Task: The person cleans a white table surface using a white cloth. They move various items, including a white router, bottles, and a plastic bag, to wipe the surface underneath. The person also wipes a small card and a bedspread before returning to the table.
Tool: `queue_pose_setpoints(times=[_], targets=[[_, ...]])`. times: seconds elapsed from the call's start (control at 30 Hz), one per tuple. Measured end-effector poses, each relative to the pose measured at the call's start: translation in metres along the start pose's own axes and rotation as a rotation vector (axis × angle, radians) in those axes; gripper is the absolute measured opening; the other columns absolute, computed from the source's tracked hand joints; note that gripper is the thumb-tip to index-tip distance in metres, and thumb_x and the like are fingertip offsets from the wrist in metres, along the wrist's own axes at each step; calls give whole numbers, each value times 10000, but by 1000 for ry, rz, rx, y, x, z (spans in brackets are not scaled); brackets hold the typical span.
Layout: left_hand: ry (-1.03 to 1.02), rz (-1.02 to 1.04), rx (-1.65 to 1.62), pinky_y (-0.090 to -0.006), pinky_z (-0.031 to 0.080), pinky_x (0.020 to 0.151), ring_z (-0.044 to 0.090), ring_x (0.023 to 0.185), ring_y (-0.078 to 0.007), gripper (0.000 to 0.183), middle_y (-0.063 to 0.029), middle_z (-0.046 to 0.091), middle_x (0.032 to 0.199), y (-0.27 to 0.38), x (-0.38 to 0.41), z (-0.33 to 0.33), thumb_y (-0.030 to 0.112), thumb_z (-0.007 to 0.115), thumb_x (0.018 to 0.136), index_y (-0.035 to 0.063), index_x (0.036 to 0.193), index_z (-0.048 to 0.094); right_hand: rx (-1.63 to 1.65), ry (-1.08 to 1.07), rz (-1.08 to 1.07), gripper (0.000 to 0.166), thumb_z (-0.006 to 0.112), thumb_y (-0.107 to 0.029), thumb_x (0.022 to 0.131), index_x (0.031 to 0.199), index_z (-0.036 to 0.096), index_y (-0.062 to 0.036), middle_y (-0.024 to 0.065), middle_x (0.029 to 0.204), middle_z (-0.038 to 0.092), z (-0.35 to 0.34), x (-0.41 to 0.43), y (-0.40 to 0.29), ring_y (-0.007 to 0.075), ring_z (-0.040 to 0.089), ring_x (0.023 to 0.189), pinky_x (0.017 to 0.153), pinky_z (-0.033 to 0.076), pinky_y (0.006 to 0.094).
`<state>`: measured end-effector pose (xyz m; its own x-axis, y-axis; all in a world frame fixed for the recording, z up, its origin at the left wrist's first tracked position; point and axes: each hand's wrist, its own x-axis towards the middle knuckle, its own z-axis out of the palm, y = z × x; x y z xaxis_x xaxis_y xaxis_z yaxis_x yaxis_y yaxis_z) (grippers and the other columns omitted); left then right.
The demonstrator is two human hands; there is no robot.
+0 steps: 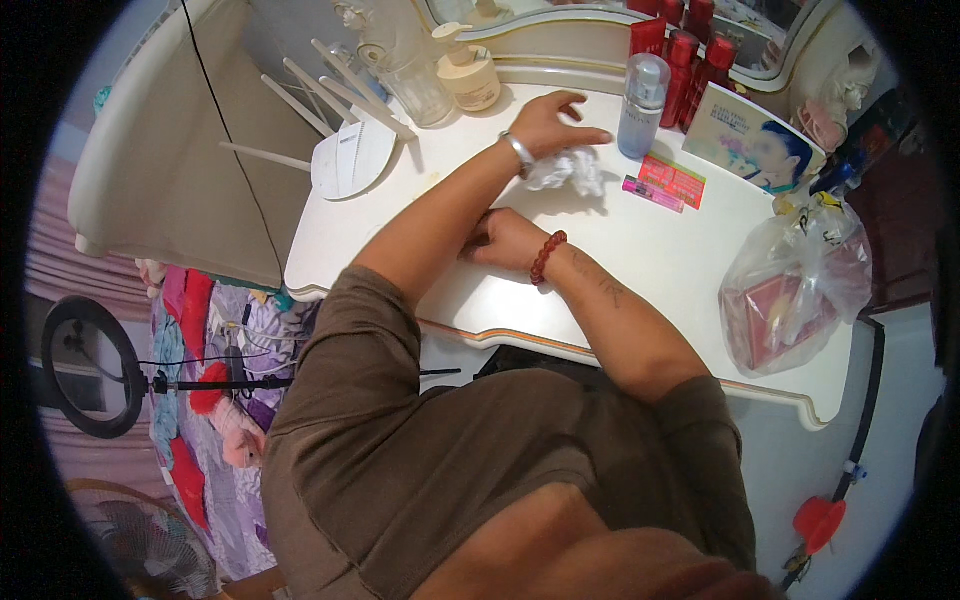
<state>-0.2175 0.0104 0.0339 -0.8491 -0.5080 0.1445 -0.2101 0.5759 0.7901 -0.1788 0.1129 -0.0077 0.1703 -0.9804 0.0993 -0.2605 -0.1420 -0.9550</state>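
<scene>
My left hand [551,127], with a silver bangle at the wrist, reaches over the white dressing table [660,262]. Its thumb and fingers are apart, holding nothing. A crumpled white tissue [566,172] lies just below this hand. To the right of the fingertips stands a blue bottle [642,112] with a clear cap. My right hand [510,240], wearing a red bead bracelet, rests by the left forearm. Its fingers curl inward and are partly hidden. A pink tube [652,193] and a red printed card [679,180] lie beside the blue bottle.
At the left stands a white router [352,161] with several antennas. Behind are a glass jar [420,97], a cream pump bottle [469,79] and red bottles [679,75]. A printed picture card [742,139] and a plastic bag [795,292] with a box sit at right.
</scene>
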Motion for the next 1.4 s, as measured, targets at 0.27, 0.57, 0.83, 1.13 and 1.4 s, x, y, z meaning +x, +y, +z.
queue_pose_setpoints(times=[0.27,0.57,0.83,1.13,1.4], targets=[[87,154,153,-302,424,792,551,889,-272,735,-171,565,978,42,18,38,434,756,464,35,1034,520,71,-26,172,478,590,-254,750,1145,447,-27,127,1209,431,-5,-8,-32,215,382,1119,928,287,280],[269,115,70,-333,445,745,571,808,-289,545,-166,593,878,21,21,25,308,716,501,20,935,555,-20,41,-25,399,586,-201,736,1070,498,-2,174,1095,509,-3,-3,-19,244,469,1020,879,342,294],[535,-53,57,-313,458,703,588,781,-252,491,-148,605,867,-41,35,-23,271,738,535,5,907,560,24,-4,40,285,604,-147,697,906,568,43,157,845,603,-1,3,-1,226,578,776,726,440,280],[685,-17,227,-332,455,698,578,774,-274,483,-130,605,845,-51,40,-25,292,736,556,30,919,556,114,7,27,259,584,-105,702,914,568,43,156,861,605,3,4,6,192,578,774,724,445,275],[663,-11,238,-344,447,697,563,754,-293,495,-160,580,797,-38,1,-36,281,729,584,-11,931,530,117,-38,77,285,579,-81,749,1007,535,30,89,943,574,0,2,-2,132,536,844,766,433,246]])
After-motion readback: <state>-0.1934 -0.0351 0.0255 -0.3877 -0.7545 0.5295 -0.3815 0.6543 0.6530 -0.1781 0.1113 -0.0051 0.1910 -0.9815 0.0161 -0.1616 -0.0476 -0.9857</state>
